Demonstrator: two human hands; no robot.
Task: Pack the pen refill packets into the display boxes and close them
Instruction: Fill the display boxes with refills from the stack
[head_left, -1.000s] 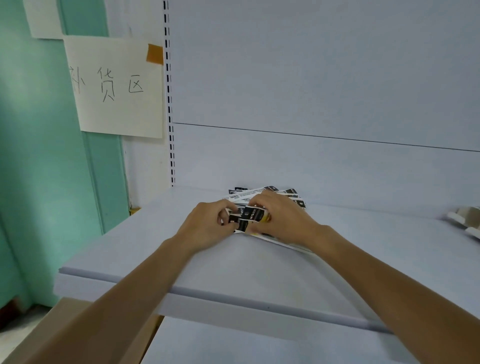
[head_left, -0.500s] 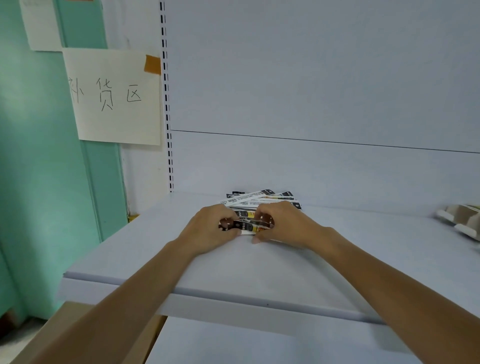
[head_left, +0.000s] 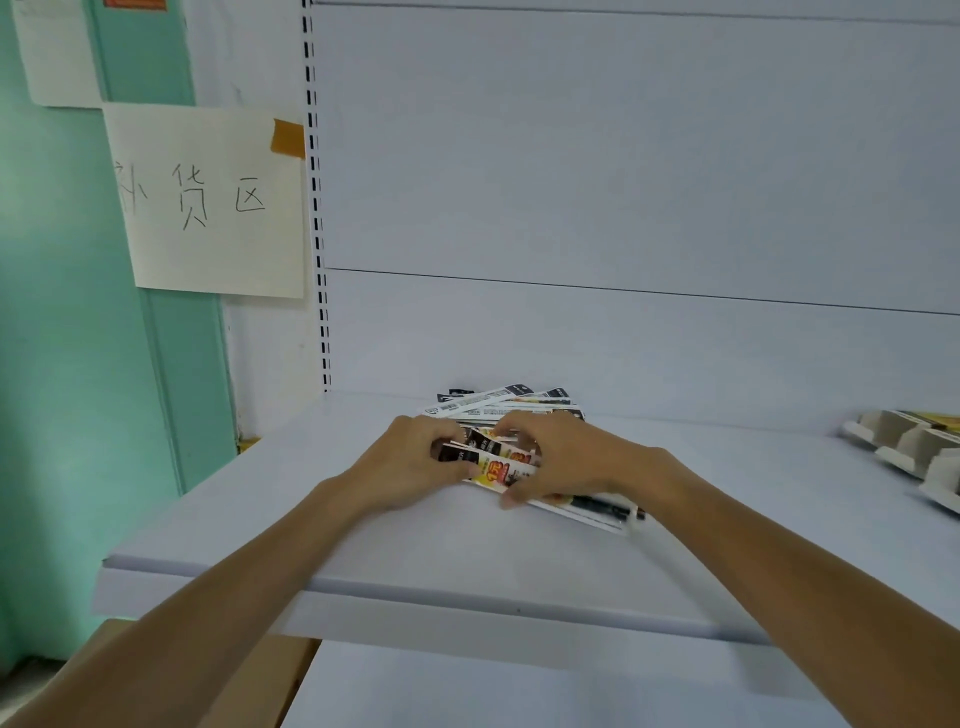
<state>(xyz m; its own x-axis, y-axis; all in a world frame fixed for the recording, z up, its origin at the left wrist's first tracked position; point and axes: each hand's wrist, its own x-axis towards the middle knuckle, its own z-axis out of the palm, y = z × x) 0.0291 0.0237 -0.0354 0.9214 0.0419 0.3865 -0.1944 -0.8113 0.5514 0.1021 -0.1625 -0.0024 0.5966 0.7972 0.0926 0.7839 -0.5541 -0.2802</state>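
The left hand (head_left: 410, 462) and right hand (head_left: 566, 457) gripped a bundle of refill packets (head_left: 498, 464) on the shelf (head_left: 363, 551), fingers curled round it. Squaring the edges flush before lifting would likely ease boxing.

Shelf (head_left: 363, 545) front open; boxes (head_left: 904, 447) far right.

Two hands are in view: the left hand (head_left: 410, 462) and the right hand (head_left: 566, 457). Packets (head_left: 498, 402) lie in one fanned pile; there are several, too overlapped for an exact count. Boxes (head_left: 904, 441) sit at the right edge, at least three pale cardboard pieces, but the frame cuts them off. There are two shelves, an upper shelf (head_left: 363, 545) and a lower shelf (head_left: 519, 691), and one slotted upright (head_left: 317, 208). Two paper sheets hang on the wall, a lettered sheet (head_left: 208, 249) with three handwritten characters and a plain sheet (head_left: 52, 57), with one strip of orange tape (head_left: 287, 137).
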